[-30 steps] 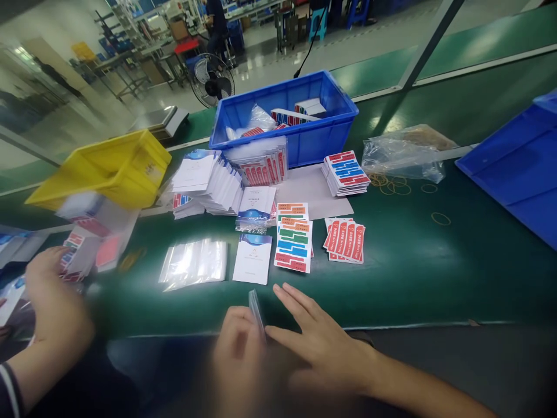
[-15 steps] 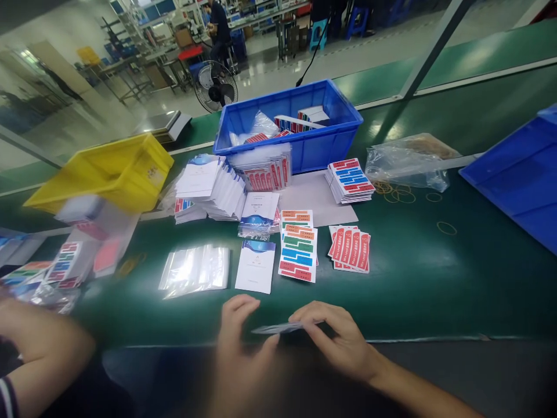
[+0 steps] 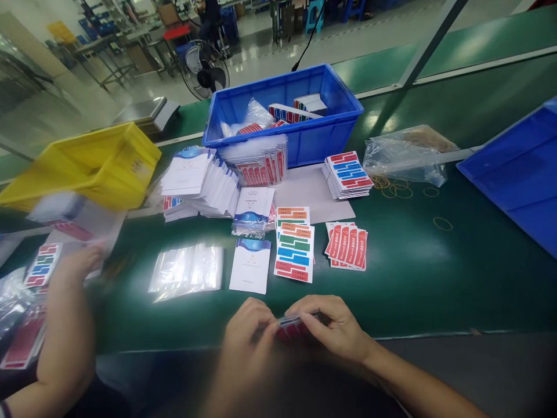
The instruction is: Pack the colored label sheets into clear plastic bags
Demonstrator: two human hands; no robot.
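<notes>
Close to the table's near edge, my left hand (image 3: 250, 330) pinches one end of a thin clear plastic packet with red cards (image 3: 293, 328). My right hand (image 3: 337, 328) is closed on the other end, thumb in front and fingers behind. Part of the packet is hidden by my fingers. Beyond my hands lie a stack of white-and-blue leaflets (image 3: 250, 267), sheets of coloured stickers (image 3: 295, 252) and a fanned pile of red cards (image 3: 348, 247). Left of these, clear plastic bags (image 3: 187, 271) lie flat in a pile.
Behind stand a blue bin (image 3: 282, 130), filled packets (image 3: 261, 165), stacked leaflets (image 3: 195, 180) and banded sticker sheets (image 3: 347, 174). A yellow bin (image 3: 87, 168) is at left, near a co-worker's arm (image 3: 67, 325). Rubber bands (image 3: 394, 187) and another blue bin (image 3: 517, 174) are at right.
My left hand has closed on the packet's free end. The packet has turned so its red side shows. The co-worker's hand has reached onto the stacks at left.
</notes>
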